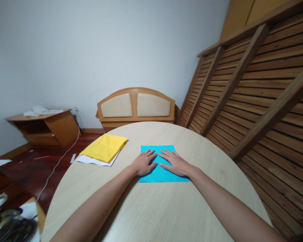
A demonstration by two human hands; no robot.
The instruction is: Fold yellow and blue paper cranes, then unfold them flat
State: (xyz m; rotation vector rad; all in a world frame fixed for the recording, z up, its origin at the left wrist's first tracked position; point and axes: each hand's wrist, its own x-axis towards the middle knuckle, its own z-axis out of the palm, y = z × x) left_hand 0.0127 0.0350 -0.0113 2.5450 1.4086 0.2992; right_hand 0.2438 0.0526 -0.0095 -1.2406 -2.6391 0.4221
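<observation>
A square sheet of blue paper [164,149] lies flat on the round light-wood table [154,208]. My left hand [143,163] rests palm down on the sheet's left half, fingers spread and pointing away from me. My right hand [174,162] lies palm down on the right half, fingers spread toward the middle. The fingertips of both hands nearly meet over the centre of the sheet. Neither hand grips anything.
A stack of yellow paper [103,147] over white sheets [93,161] lies at the table's left. Beyond the table stand a wooden headboard [136,107], a low wooden shelf [45,127] and a slatted bed frame [255,101] leaning at the right. A cable [58,164] runs across the floor.
</observation>
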